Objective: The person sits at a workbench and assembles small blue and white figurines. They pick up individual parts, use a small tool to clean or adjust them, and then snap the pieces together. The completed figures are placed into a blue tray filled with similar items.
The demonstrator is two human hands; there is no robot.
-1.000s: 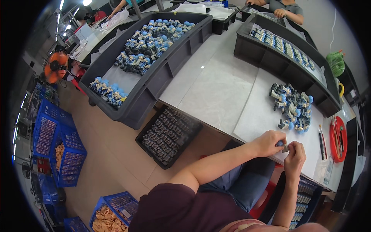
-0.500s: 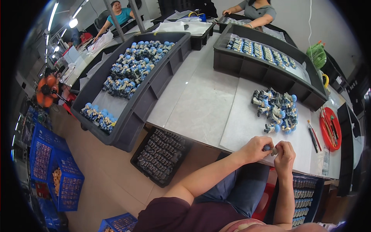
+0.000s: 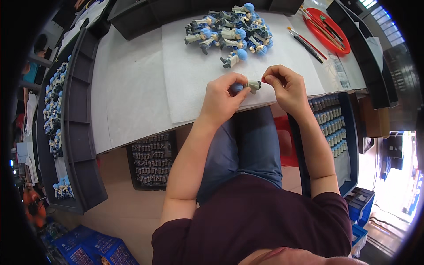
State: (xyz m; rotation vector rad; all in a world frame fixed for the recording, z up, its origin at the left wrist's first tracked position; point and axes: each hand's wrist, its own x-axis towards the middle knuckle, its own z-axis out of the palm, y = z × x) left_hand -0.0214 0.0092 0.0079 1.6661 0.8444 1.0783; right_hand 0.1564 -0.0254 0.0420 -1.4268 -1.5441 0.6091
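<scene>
My left hand (image 3: 222, 96) is closed around the head end of a small figurine (image 3: 253, 85) with blue hair and a pale grey coat. Its dark feet point toward my right hand (image 3: 286, 88), which is pinched just beside them, apart from the figurine. A speck of red shows at the right fingertips, too small to name. Beyond my hands, a single figurine (image 3: 234, 58) lies on the white sheet (image 3: 185, 95), close to a heap of similar blue-haired figurines (image 3: 234, 33).
Paintbrushes (image 3: 308, 46) lie right of the heap, beside a red oval tray (image 3: 345, 47) of brushes. Dark bins stand left (image 3: 79, 128) and at the back (image 3: 145, 17). Below the table edge sit a crate of figurines (image 3: 152, 187) and a blue-rimmed one (image 3: 351, 179) by my right arm.
The view has swung downward and to the right. My right hand has drawn away from the figurine, while my left still grips it, now lying crosswise.
</scene>
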